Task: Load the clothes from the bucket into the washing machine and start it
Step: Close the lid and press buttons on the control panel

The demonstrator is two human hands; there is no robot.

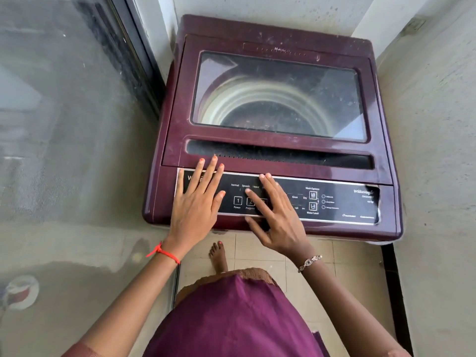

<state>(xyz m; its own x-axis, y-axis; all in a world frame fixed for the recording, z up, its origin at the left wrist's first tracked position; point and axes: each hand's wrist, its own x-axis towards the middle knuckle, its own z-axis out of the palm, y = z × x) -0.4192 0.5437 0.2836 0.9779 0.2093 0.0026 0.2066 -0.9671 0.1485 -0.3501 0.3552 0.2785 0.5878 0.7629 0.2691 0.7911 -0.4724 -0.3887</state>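
Here we are, looking straight down on the maroon top-loading washing machine point(270, 119), tucked into the corner between a glass door point(64, 112) and the wall. Its lid point(257, 150) is down flat. Through the dusty lid window point(278, 96) you can see the drum point(260, 106), pale rings round a dark bottom, and I can't make out any laundry in there. Both hands are on the control panel point(334, 202) along the front edge of the machine's top. The left hand point(198, 199) lies flat with fingers straight and spread at the panel's left end, its fingertips reaching onto the front edge of the lid and gripping nothing. The right hand point(275, 215) is flat and spread too, holding nothing, over the middle of the panel, just beside the Power button point(237, 201) and covering the keys next to it. Whether a finger is actually pressing a key, I can't tell. No lamp on the panel shows lit. The bucket and the clothes are nowhere in view, only a bare foot point(218, 256) on the tiled floor point(257, 251) at the machine's front edge. So by my reading this is early going: nothing appears loaded and the lid is shut. That leaves opening the lid, bringing the clothes over, dropping them in, closing up and starting the wash.
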